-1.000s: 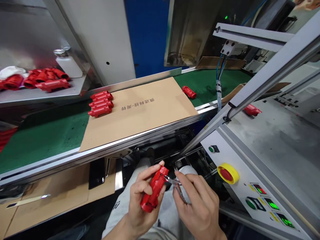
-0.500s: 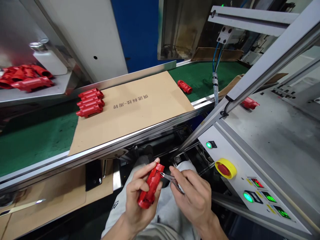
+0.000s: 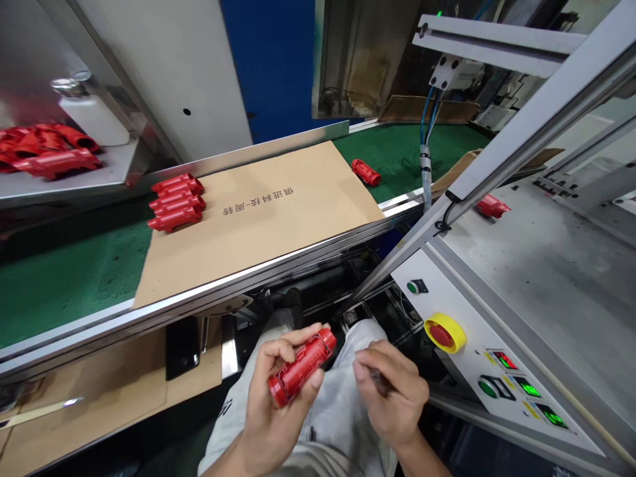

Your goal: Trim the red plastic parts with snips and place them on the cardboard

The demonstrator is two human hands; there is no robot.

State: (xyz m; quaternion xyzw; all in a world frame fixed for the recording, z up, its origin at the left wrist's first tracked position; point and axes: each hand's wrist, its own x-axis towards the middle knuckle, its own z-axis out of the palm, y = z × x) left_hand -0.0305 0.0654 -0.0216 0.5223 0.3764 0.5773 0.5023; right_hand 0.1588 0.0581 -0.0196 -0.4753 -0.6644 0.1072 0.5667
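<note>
My left hand (image 3: 278, 391) is closed round a red plastic part (image 3: 301, 366), held tilted over my lap. Just to its right, my right hand (image 3: 392, 394) is curled shut on a small metal cutting tool (image 3: 380, 381), now mostly hidden in the fingers and clear of the part. On the cardboard sheet (image 3: 258, 218) lying on the green conveyor belt (image 3: 74, 278), several red parts (image 3: 175, 202) sit stacked at the sheet's left edge. A single red part (image 3: 366, 171) lies on the belt beyond the sheet.
More red parts (image 3: 47, 151) and a white bottle (image 3: 89, 112) sit on a metal shelf at the left. A control panel with a yellow-ringed red stop button (image 3: 444, 332) and lit green buttons is on my right. Another red part (image 3: 491, 206) lies behind an aluminium frame bar.
The tool tip was at the red part's end; my right hand has since drawn back and closed round the tool. My left hand has turned the part more level.
</note>
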